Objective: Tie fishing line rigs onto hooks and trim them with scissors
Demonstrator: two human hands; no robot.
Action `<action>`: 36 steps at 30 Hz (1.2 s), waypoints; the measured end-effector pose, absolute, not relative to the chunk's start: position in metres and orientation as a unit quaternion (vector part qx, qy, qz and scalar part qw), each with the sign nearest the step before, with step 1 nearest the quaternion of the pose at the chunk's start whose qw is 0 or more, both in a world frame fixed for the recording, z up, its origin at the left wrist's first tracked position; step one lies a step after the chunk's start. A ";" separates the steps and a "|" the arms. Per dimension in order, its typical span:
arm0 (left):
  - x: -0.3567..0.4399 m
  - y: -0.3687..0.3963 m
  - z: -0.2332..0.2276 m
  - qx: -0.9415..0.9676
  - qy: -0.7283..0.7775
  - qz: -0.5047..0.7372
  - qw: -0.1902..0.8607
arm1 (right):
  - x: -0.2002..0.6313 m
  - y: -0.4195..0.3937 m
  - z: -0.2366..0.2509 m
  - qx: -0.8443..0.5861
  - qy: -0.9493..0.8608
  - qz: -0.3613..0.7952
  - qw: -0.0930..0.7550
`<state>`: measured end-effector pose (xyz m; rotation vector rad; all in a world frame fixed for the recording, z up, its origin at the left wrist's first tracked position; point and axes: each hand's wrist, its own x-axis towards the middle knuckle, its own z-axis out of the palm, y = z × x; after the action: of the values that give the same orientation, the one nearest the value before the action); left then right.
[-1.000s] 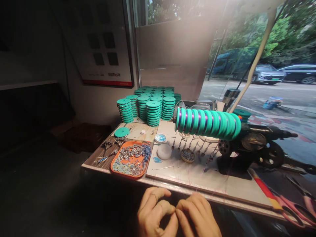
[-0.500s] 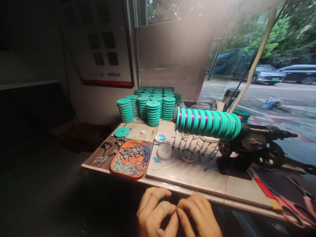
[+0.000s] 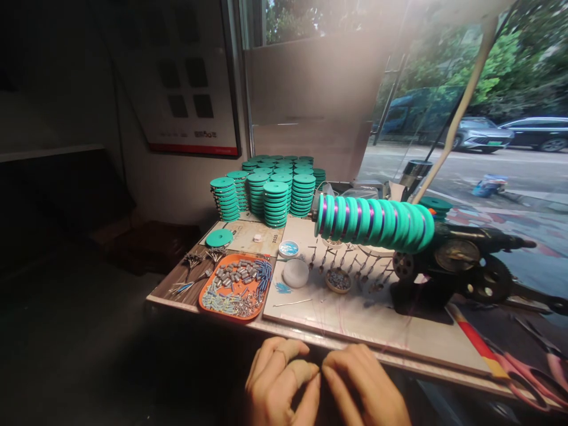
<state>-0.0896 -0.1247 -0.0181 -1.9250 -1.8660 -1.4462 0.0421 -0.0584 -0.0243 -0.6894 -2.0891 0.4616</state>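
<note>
Purple thread [image 3: 342,307] runs in fine strands from the row of teal spools [image 3: 375,220] on the black winder [image 3: 448,269], down across the pale board [image 3: 355,319] to the table's near edge. Below that edge, the left hand [image 3: 281,384] and right hand [image 3: 364,387] meet fingertip to fingertip, pinched narrow; what they grip is too fine to tell. An orange tray [image 3: 235,287] lies well left.
</note>
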 end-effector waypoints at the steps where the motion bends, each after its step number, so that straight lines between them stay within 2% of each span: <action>1: -0.089 -0.124 -0.018 -0.630 -0.610 -0.480 0.036 | 0.045 -0.050 -0.017 -0.279 -0.841 0.182 0.427; 4: -0.090 -0.123 -0.021 -0.622 -0.612 -0.488 0.002 | 0.048 -0.017 -0.001 -0.318 -0.859 0.113 0.385; 8: -0.091 -0.123 -0.028 -0.559 -0.643 -0.522 -0.035 | 0.036 0.015 0.003 -0.337 -0.906 0.005 0.257; 14: -0.095 -0.124 -0.027 -0.547 -0.656 -0.517 -0.064 | 0.010 0.014 0.014 -0.317 -0.937 -0.066 0.130; 18: -0.094 -0.122 -0.021 -0.480 -0.674 -0.544 -0.141 | -0.003 0.005 0.024 -0.299 -0.948 -0.090 0.070; 23: -0.090 -0.120 -0.012 -0.417 -0.675 -0.571 -0.212 | -0.003 0.003 0.022 -0.300 -0.947 -0.108 0.044; 36: -0.084 -0.115 -0.008 -0.410 -0.659 -0.582 -0.242 | 0.019 0.024 0.027 -0.292 -0.953 -0.080 0.029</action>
<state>-0.0839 -0.1155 -0.0076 -1.5336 -2.4674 -2.1771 0.0185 0.0245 0.0268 -0.9000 -2.9383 -0.2479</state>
